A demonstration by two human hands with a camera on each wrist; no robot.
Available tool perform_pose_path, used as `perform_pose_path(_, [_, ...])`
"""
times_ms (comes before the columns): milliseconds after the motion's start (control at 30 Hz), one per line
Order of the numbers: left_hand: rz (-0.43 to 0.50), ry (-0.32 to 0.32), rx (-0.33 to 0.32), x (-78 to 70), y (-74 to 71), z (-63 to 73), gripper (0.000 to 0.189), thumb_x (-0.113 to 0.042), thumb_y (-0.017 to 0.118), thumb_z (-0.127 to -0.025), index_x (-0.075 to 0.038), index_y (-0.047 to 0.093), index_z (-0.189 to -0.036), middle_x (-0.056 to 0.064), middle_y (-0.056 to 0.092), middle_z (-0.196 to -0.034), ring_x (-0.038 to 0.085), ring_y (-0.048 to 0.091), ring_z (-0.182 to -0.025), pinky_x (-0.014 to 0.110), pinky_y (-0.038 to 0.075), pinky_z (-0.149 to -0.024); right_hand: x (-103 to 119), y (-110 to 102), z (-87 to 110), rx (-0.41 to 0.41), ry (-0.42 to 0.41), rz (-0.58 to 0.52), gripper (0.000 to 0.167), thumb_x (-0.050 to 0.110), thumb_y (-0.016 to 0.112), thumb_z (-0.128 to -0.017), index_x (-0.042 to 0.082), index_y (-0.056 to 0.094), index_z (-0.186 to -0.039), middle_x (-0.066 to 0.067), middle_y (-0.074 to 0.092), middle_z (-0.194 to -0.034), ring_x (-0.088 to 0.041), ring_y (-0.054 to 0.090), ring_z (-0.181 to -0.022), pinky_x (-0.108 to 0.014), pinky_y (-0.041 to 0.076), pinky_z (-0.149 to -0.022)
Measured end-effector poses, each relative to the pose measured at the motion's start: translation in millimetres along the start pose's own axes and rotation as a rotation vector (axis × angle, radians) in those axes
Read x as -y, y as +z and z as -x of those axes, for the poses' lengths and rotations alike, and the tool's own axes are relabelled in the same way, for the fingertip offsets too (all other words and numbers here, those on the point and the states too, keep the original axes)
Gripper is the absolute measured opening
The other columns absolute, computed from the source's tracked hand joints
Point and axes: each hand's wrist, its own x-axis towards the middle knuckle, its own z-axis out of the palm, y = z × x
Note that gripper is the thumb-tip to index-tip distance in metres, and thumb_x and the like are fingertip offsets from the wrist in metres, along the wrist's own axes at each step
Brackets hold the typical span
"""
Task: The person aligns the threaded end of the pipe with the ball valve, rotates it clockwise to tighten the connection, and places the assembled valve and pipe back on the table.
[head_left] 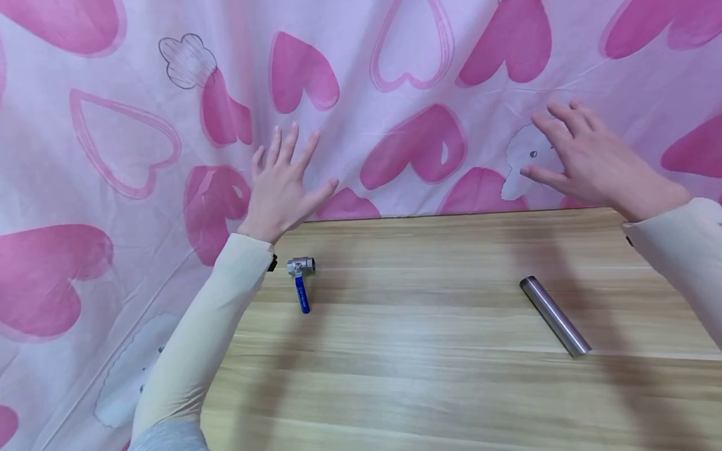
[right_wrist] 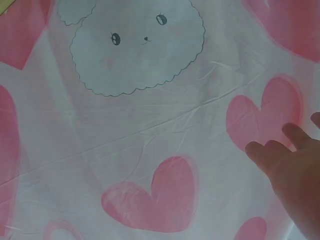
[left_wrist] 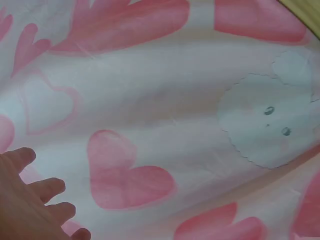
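Both hands are raised with fingers spread, and neither holds anything. The left hand (head_left: 282,188) is up in front of the patterned cloth, above the table's back left part. Nearest to it on the table lies a metal ball valve (head_left: 301,265) with a blue lever handle pointing toward the front. On the right side, the right hand (head_left: 600,160) hovers before the cloth. Below it a shiny metal tube (head_left: 555,316) lies slantwise on the table. In the wrist views only the fingers of the left hand (left_wrist: 30,200) and right hand (right_wrist: 292,165) show against the cloth.
A wood-grain table (head_left: 406,376) spreads below the hands. Pink and white cloth (head_left: 350,150) with hearts and cartoon animal faces hangs behind the table's back edge and down its left side. Shadows of both arms fall across the tabletop.
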Motion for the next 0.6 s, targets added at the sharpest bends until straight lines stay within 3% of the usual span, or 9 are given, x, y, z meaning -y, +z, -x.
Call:
perform_pose_path(167, [0.046, -0.057, 0.023, 15.9, 7.7, 11.3, 0.076, -0.063, 0.045, -0.09, -0.026, 0.025, -0.154, 0.008, 0.016, -0.162, 0.032, 0.006, -0.151, 0.059, 0.012, -0.118, 3.6, 2.4, 8.0, -0.042, 0.004, -0.017, 0.08, 0.039, 0.06, -0.093, 0.003, 0.021, -0.152, -0.03, 0.028, -0.148, -0.048, 0.017, -0.138, -0.066, 0.019, -0.114])
perform_pose_path(300, [0.076, -0.114, 0.054, 33.1, 22.4, 21.3, 0.074, -0.06, 0.043, -0.092, -0.021, 0.027, -0.153, 0.011, 0.021, -0.161, 0.034, 0.01, -0.15, 0.061, 0.015, -0.115, 1.4, 12.9, 16.4, -0.024, 0.044, -0.038, 0.08, 0.042, 0.06, -0.093, 0.003, 0.023, -0.152, -0.032, 0.031, -0.145, -0.05, 0.019, -0.136, -0.071, 0.023, -0.107])
perform_pose_path(400, [0.06, -0.148, 0.087, 47.8, 39.2, 31.0, 0.067, -0.049, 0.042, -0.093, -0.016, 0.032, -0.151, 0.014, 0.026, -0.158, 0.037, 0.015, -0.148, 0.062, 0.018, -0.112, -2.9, 24.0, 23.7, -0.01, 0.068, -0.069, 0.079, 0.042, 0.061, -0.093, 0.003, 0.024, -0.152, -0.033, 0.032, -0.142, -0.052, 0.021, -0.133, -0.074, 0.027, -0.101])
perform_pose_path(500, [0.045, -0.183, 0.165, 62.3, 56.6, 41.3, 0.063, -0.029, 0.045, -0.089, -0.012, 0.034, -0.148, 0.018, 0.031, -0.155, 0.04, 0.018, -0.147, 0.063, 0.02, -0.112, -9.2, 36.1, 32.3, 0.007, 0.082, -0.084, 0.077, 0.04, 0.061, -0.092, 0.003, 0.027, -0.151, -0.034, 0.034, -0.139, -0.053, 0.025, -0.128, -0.073, 0.03, -0.097])
perform_pose_path(600, [0.052, -0.189, 0.286, 74.1, 73.8, 49.7, 0.07, -0.012, 0.054, -0.08, -0.009, 0.035, -0.147, 0.02, 0.034, -0.153, 0.042, 0.022, -0.145, 0.065, 0.018, -0.113, -15.8, 47.9, 41.9, 0.042, 0.094, -0.065, 0.074, 0.039, 0.062, -0.092, 0.001, 0.031, -0.148, -0.034, 0.036, -0.137, -0.053, 0.028, -0.125, -0.071, 0.031, -0.097])
